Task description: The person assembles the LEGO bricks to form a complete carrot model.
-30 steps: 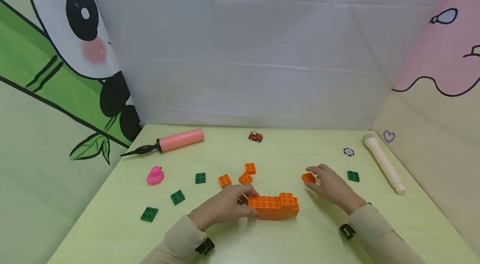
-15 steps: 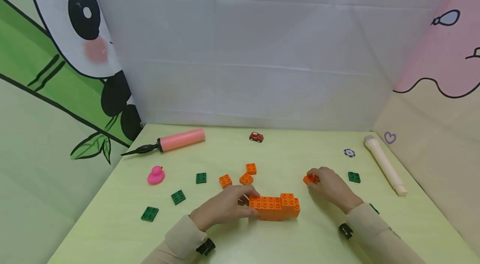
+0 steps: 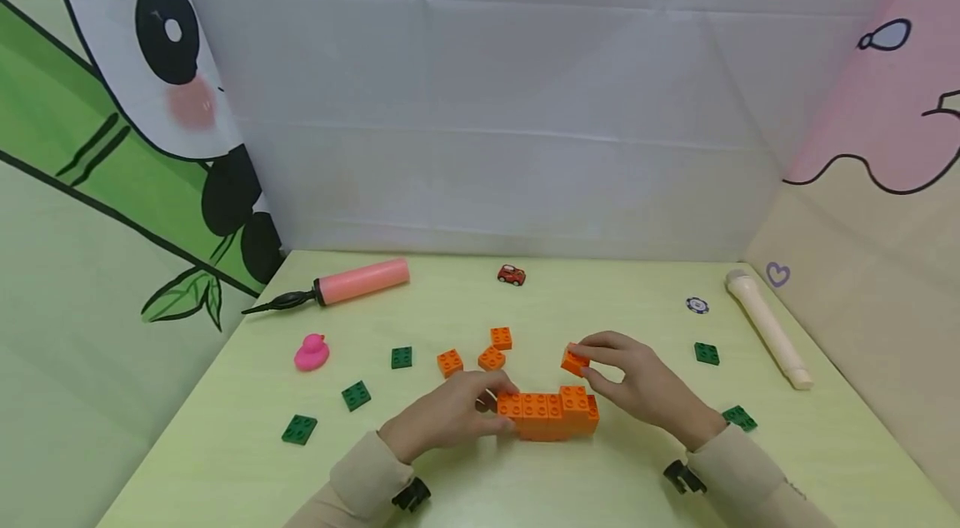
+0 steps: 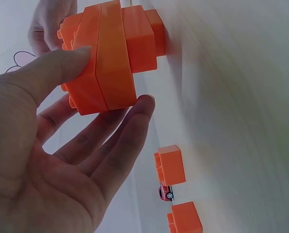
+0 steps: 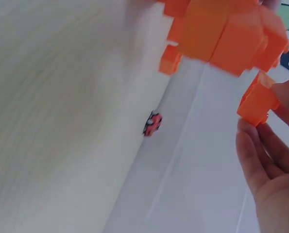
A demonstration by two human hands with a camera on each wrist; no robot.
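My left hand [image 3: 452, 411] grips the left end of a stack of joined orange toy bricks [image 3: 543, 417], thumb on the near side and fingers behind it. In the left wrist view the stack [image 4: 112, 58] shows layered bricks with studs facing left. My right hand [image 3: 637, 374] pinches a single orange toy brick [image 3: 575, 360] between thumb and fingertips, just behind and above the stack's right end. The right wrist view shows this brick [image 5: 257, 99] apart from the stack [image 5: 222, 34]. Beyond the left hand lie three loose orange bricks [image 3: 492, 358].
Green bricks lie left [image 3: 356, 396] and right [image 3: 707, 353] of the hands. Farther back are a pink duck [image 3: 311, 353], a pink hand pump [image 3: 363, 280], a red toy car [image 3: 512, 275], a poker chip [image 3: 697, 306] and a pale tube [image 3: 768, 328]. Printed cloth walls enclose the table [image 3: 225, 461].
My right hand has closed on the orange brick and carried it left toward the stack. A green brick by the right sleeve has come into view. The left hand and stack stay put.
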